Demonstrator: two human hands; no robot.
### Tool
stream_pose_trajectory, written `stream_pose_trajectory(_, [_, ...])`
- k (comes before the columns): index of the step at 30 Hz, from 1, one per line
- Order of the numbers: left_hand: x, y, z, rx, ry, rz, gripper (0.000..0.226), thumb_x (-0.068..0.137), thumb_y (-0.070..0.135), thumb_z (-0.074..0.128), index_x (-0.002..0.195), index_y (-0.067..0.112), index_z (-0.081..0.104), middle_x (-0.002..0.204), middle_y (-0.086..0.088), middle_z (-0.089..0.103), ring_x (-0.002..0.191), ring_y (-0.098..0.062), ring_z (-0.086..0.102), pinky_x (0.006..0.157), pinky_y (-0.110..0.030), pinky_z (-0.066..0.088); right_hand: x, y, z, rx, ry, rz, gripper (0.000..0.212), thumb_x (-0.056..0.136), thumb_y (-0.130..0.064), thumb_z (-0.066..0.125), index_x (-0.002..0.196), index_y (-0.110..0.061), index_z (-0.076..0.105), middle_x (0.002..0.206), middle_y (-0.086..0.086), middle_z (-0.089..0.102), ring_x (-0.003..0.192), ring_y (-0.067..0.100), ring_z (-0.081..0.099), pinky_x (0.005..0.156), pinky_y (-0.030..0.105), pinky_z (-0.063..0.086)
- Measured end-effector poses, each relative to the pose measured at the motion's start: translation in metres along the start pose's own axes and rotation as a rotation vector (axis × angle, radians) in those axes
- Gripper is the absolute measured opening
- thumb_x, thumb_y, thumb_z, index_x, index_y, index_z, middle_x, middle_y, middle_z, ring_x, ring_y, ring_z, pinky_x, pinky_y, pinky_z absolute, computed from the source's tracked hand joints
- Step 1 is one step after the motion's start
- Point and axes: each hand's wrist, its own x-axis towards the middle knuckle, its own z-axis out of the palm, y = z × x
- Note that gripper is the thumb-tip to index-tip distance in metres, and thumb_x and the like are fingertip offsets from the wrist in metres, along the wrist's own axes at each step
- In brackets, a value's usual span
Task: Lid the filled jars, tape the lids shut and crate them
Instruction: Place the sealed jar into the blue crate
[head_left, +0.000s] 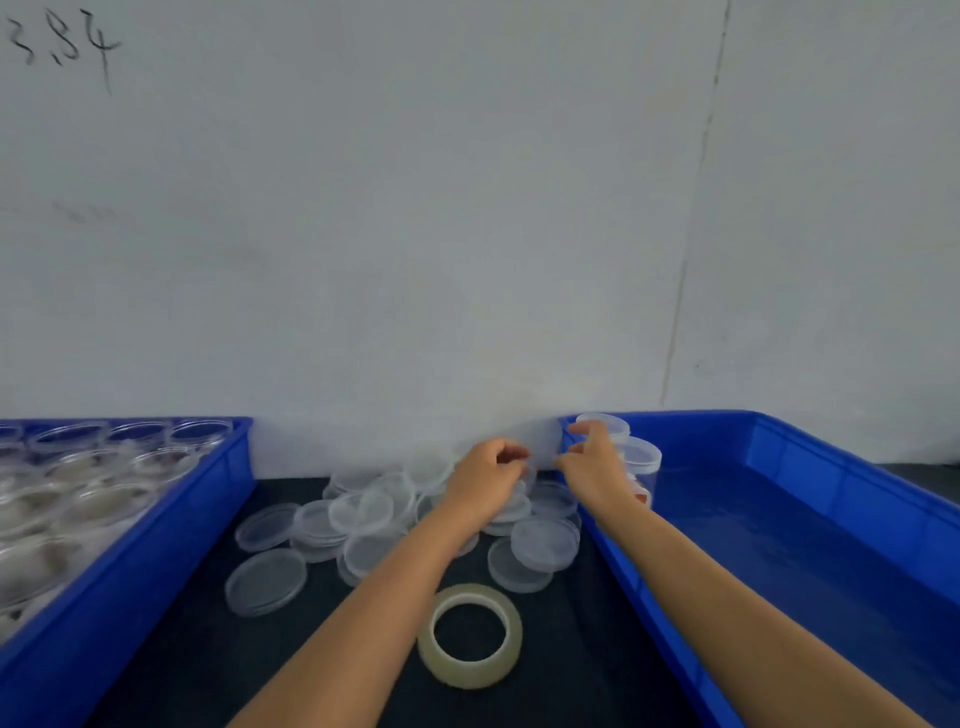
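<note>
Behind right hand (592, 465), half-hidden lidded jars (641, 454).

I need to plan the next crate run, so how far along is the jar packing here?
Early. Done: only a few lidded jars stand in the right crate. In hand: both hands, left and right, work together above the loose lids; what they pinch is blurred. Left: the left crate holds many open jars, and the tape roll lies unused.

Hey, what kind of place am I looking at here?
Probably a small packing workbench: a blue crate of open filled jars on the left, loose clear lids piled mid-table, and a tape roll nearby.
</note>
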Motion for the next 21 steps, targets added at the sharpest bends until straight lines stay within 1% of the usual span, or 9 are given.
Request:
stream_pose_trajectory(1, [-0.017,-0.002,-0.013,-0.031,0.024,-0.001,0.022,0.094,0.006,0.054,0.113,0.012,0.065,0.117,-0.003,0.067,0.106,-0.016,0.061,0.086,-0.026,0.045,-0.012,-0.004,0.010,0.013,-0.019,-0.033,0.040,0.089,0.003,0.052,0.127,-0.009,0.043,0.095,0.008,0.054,0.074,0.016,0.051,0.055,0.020,0.038])
stream_pose_trajectory(3, [-0.053,-0.009,-0.038,-0.084,0.060,-0.020,0.020,0.095,0.006,0.053,0.104,0.019,0.065,0.112,0.002,0.068,0.102,-0.011,0.061,0.083,-0.023,0.044,-0.042,-0.014,0.033,0.060,-0.081,-0.048,0.037,0.088,0.006,0.050,0.121,-0.009,0.045,0.085,0.003,0.053,0.069,0.013,0.051,0.053,0.018,0.040])
stream_pose_trajectory(5, [-0.088,-0.019,-0.063,-0.107,0.090,-0.055,0.021,0.096,0.007,0.052,0.098,0.025,0.064,0.107,0.007,0.067,0.098,-0.005,0.060,0.081,-0.020,0.044,-0.071,-0.022,0.057,0.103,-0.144,-0.066,0.036,0.086,0.008,0.049,0.119,-0.008,0.047,0.081,0.001,0.051,0.069,0.011,0.050,0.058,0.021,0.042])
stream_pose_trajectory(8, [-0.130,-0.039,-0.097,-0.066,0.167,-0.130,0.022,0.095,0.008,0.053,0.098,0.026,0.065,0.105,0.010,0.067,0.096,-0.002,0.060,0.076,-0.018,0.044,-0.112,-0.031,0.096,0.150,-0.279,-0.060,0.031,0.087,0.005,0.050,0.113,-0.013,0.049,0.092,0.005,0.055,0.081,0.016,0.054,0.074,0.035,0.049])
stream_pose_trajectory(10, [-0.150,-0.053,-0.118,-0.004,0.204,-0.191,0.020,0.094,0.010,0.054,0.102,0.023,0.067,0.105,0.009,0.067,0.091,-0.003,0.060,0.072,-0.017,0.044,-0.137,-0.039,0.122,0.170,-0.385,-0.047,0.028,0.087,0.002,0.051,0.111,-0.015,0.050,0.097,0.004,0.056,0.088,0.016,0.055,0.084,0.039,0.050])
stream_pose_trajectory(11, [-0.158,-0.058,-0.129,0.039,0.216,-0.221,0.019,0.094,0.012,0.055,0.103,0.023,0.067,0.104,0.008,0.067,0.089,-0.003,0.060,0.072,-0.018,0.045,-0.147,-0.044,0.135,0.175,-0.434,-0.046,0.027,0.088,0.000,0.052,0.110,-0.015,0.050,0.096,0.002,0.056,0.089,0.016,0.055,0.086,0.038,0.050])
stream_pose_trajectory(15, [-0.175,-0.068,-0.179,0.226,0.305,-0.285,0.019,0.094,0.015,0.053,0.106,0.024,0.065,0.109,0.007,0.065,0.099,-0.009,0.059,0.089,-0.029,0.048,-0.176,-0.070,0.179,0.208,-0.555,-0.066,0.024,0.089,0.003,0.051,0.107,-0.013,0.052,0.098,0.005,0.058,0.087,0.015,0.055,0.082,0.034,0.049])
stream_pose_trajectory(18, [-0.187,-0.071,-0.208,0.352,0.370,-0.287,0.018,0.093,0.015,0.054,0.106,0.026,0.063,0.113,0.008,0.065,0.101,-0.009,0.058,0.090,-0.030,0.047,-0.188,-0.089,0.204,0.212,-0.599,-0.103,0.023,0.091,0.002,0.051,0.107,-0.012,0.055,0.097,0.004,0.058,0.082,0.013,0.056,0.075,0.031,0.051])
stream_pose_trajectory(21, [-0.207,-0.077,-0.224,0.487,0.387,-0.288,0.022,0.093,0.018,0.053,0.113,0.025,0.061,0.118,0.008,0.064,0.105,-0.011,0.059,0.091,-0.031,0.047,-0.200,-0.103,0.222,0.194,-0.644,-0.139,0.021,0.091,0.001,0.050,0.106,-0.012,0.057,0.097,0.006,0.059,0.082,0.016,0.056,0.073,0.033,0.051])
